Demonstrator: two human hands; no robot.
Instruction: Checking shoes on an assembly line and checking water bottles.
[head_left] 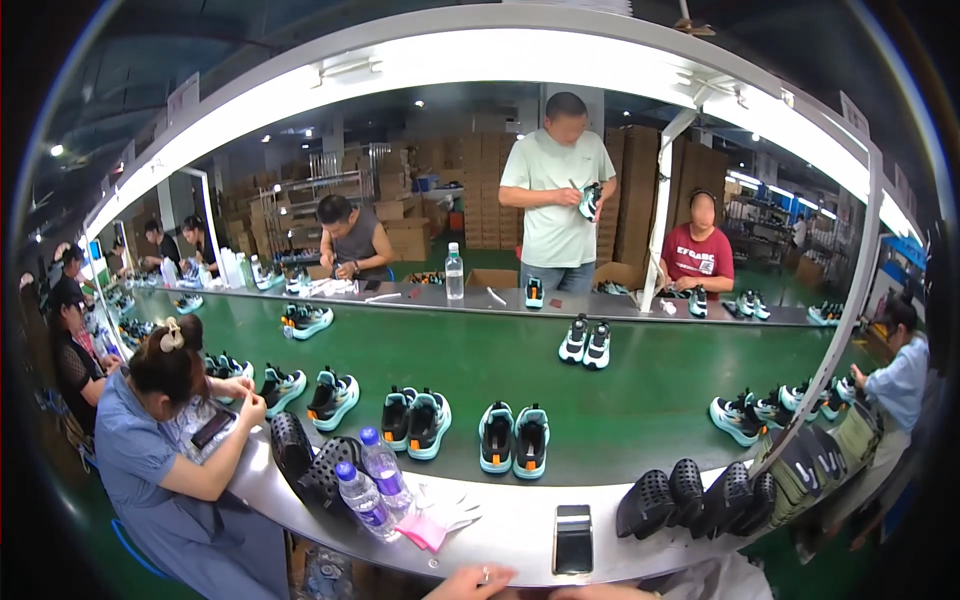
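Observation:
My left hand [470,582] comes in at the lower edge, in front of the metal ledge, with a ring on one finger. Its fingers reach loosely to the right, and no object shows in them. Only a sliver of my right hand [605,592] appears beside it; its fingers are mostly cut off by the frame. Closest to both hands lies a dark-screened phone [573,540] on the ledge. To the left are a pink-and-white glove [430,527] and two purple-capped water bottles [366,500]. Past the ledge stands a pair of black-and-teal sneakers [513,440] on the green belt.
Black perforated shoe forms [690,500] stand at the right of the ledge, others [318,465] at the left. More sneakers [415,422] line the green belt [660,420]. A co-worker [190,440] sits at left; another [560,190] stands opposite holding a shoe. A white post [840,350] rises at right.

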